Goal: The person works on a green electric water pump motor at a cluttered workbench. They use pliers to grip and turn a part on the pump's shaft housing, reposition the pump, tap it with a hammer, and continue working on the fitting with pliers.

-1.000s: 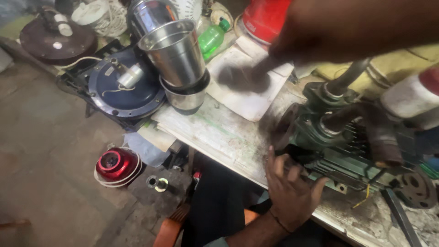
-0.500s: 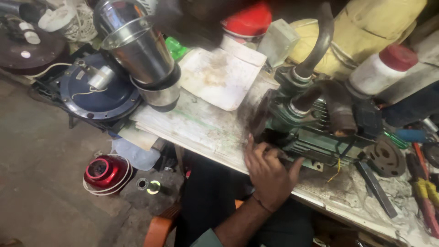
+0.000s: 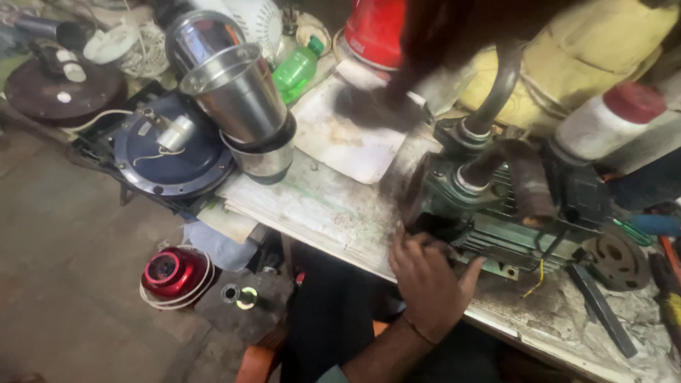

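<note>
Fingers (image 3: 418, 245) of the left hand (image 3: 429, 284) curl against the green pump motor (image 3: 496, 213) at the worktop (image 3: 319, 206) edge, while the blurred right hand (image 3: 397, 89) hides its grip.

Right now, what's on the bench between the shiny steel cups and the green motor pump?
In the head view, a flat dirty white board lies between the stacked steel cups and the green motor pump, on the worn bench top.

Thin band on the left wrist (image 3: 410, 328), dark trousers (image 3: 333, 319)
</note>
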### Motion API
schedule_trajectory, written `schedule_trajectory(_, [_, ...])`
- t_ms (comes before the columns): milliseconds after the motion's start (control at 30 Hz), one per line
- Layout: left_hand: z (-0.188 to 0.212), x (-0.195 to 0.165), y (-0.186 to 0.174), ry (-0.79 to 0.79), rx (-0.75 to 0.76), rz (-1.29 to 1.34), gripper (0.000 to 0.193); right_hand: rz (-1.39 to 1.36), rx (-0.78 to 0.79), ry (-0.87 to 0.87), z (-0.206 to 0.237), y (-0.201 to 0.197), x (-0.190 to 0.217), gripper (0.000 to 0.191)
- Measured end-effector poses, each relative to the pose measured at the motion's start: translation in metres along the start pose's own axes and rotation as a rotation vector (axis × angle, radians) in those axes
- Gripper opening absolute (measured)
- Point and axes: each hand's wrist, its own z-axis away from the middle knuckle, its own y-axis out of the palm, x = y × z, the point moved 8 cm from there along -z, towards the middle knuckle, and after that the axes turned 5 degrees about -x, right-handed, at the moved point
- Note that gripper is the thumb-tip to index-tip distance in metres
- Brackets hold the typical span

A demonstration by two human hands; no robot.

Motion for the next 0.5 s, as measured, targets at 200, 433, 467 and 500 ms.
schedule_trajectory(200, [0.002,0.004,0.007,0.007,0.011,0.032,0.063,-0.005,0.019,0.02,-0.007,0.013,-0.005,0.031])
schedule_trajectory(433, [0.005,0.007,0.01,0.006,0.047,0.037,0.058,-0.012,0.017,0.023,-0.015,0.02,-0.005,0.03])
schedule_trajectory(467, [0.006,0.009,0.01,0.0,0.048,0.016,0.058,-0.022,0.015,0.024,-0.017,0.021,-0.003,0.03])
schedule_trajectory(500, [0.008,0.011,0.009,-0.007,0.046,0.007,0.057,-0.026,0.021,0.024,-0.019,0.022,-0.003,0.029])
